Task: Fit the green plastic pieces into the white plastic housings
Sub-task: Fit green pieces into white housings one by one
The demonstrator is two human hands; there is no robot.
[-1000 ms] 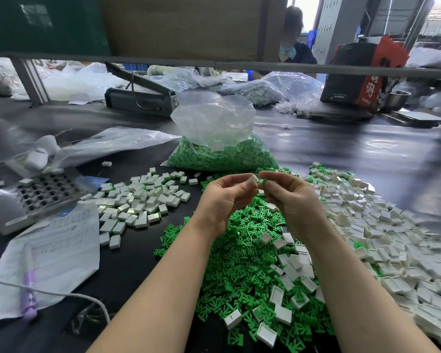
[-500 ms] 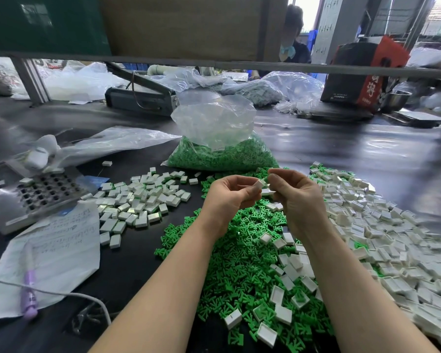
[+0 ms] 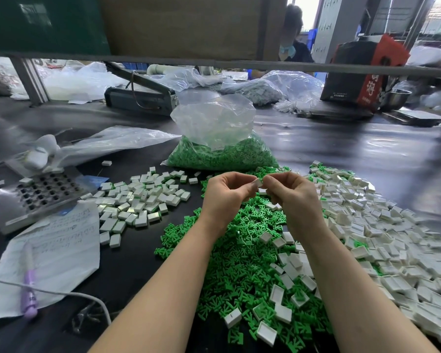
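Both my hands are raised above a heap of loose green plastic pieces (image 3: pixel 242 253). My left hand (image 3: pixel 225 193) and my right hand (image 3: pixel 292 193) meet fingertip to fingertip and together pinch one small white housing (image 3: pixel 259 182). Whether a green piece sits inside it is hidden by the fingers. A wide pile of empty white housings (image 3: pixel 382 230) spreads to the right. To the left lies a group of housings with green showing at their edges (image 3: pixel 140 200). Behind the hands stands a clear bag of green pieces (image 3: pixel 219 151).
A metal block with rows of holes (image 3: pixel 40 193) sits at the left, with a handwritten paper (image 3: pixel 54 253), a purple pen (image 3: pixel 29 284) and a white cable (image 3: pixel 61 293) in front of it. Plastic bags, a sealing machine (image 3: pixel 140 98) and another person (image 3: pixel 292 36) are at the back.
My hands have drawn closer together. The green piece seen between the fingertips a second ago is out of sight, and the white housing is now pinched by both hands.
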